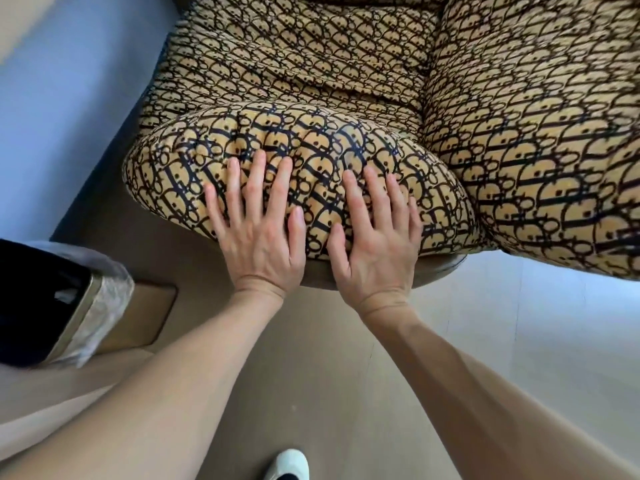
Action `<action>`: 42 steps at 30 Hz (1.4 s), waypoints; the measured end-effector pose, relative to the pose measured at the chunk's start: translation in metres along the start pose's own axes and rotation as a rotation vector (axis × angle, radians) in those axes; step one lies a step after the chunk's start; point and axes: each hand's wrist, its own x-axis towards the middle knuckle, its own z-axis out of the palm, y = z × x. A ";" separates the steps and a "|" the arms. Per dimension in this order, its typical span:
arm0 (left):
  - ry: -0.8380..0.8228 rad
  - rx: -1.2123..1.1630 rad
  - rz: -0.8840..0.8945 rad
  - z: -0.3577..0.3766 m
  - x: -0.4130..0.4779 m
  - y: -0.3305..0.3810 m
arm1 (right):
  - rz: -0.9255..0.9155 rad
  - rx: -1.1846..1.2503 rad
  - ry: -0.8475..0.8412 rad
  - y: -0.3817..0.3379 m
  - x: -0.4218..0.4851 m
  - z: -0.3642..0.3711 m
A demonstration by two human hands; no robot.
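Note:
A plump pillow (194, 168) in tan fabric with a dark printed pattern lies at the near corner of a bed. My left hand (258, 233) lies flat on the pillow's front face, fingers straight and spread. My right hand (377, 240) lies flat beside it on the same pillow, fingers straight and slightly spread. Both palms sit at the pillow's lower edge. Neither hand grips anything.
The bed (311, 64) carries a sheet in the same print, and a bulky duvet (536, 133) of that print fills the right side. A bin with a black liner (41, 306) stands at the left on the pale floor (311, 375). A white shoe (289, 464) shows at the bottom.

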 end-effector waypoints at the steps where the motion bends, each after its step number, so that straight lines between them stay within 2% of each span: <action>1: -0.006 0.003 0.014 -0.001 0.004 -0.007 | 0.018 0.008 0.002 -0.006 0.001 0.003; 10: -0.138 0.057 0.082 -0.014 0.025 -0.041 | 0.119 0.023 -0.067 -0.046 0.007 0.018; 12: -0.206 0.086 0.090 -0.019 0.028 -0.037 | 0.134 0.017 -0.133 -0.048 0.009 0.012; 14: -0.327 0.126 0.091 -0.028 0.037 -0.032 | 0.150 0.006 -0.271 -0.047 0.016 0.001; 18: -0.604 0.150 0.043 -0.061 0.060 -0.020 | 0.152 0.080 -0.601 -0.044 0.054 -0.051; 20: -0.722 0.114 -0.019 -0.084 0.073 -0.012 | 0.140 0.132 -0.709 -0.040 0.079 -0.091; 23: -0.897 0.179 -0.025 -0.118 0.093 0.005 | 0.064 0.080 -0.738 -0.024 0.107 -0.152; 25: -0.932 0.274 0.015 -0.141 0.100 0.021 | 0.037 0.057 -0.732 -0.008 0.124 -0.196; 29: -0.935 0.293 0.031 -0.185 0.097 0.076 | -0.021 -0.005 -0.693 0.040 0.150 -0.285; 33: -0.914 0.166 -0.074 -0.225 0.081 0.149 | -0.077 0.003 -0.644 0.091 0.168 -0.374; 39: -0.948 0.046 -0.248 -0.274 0.072 0.290 | -0.111 0.058 -0.604 0.191 0.178 -0.491; 42: -0.905 0.019 -0.246 -0.282 0.104 0.372 | -0.057 0.074 -0.583 0.244 0.194 -0.533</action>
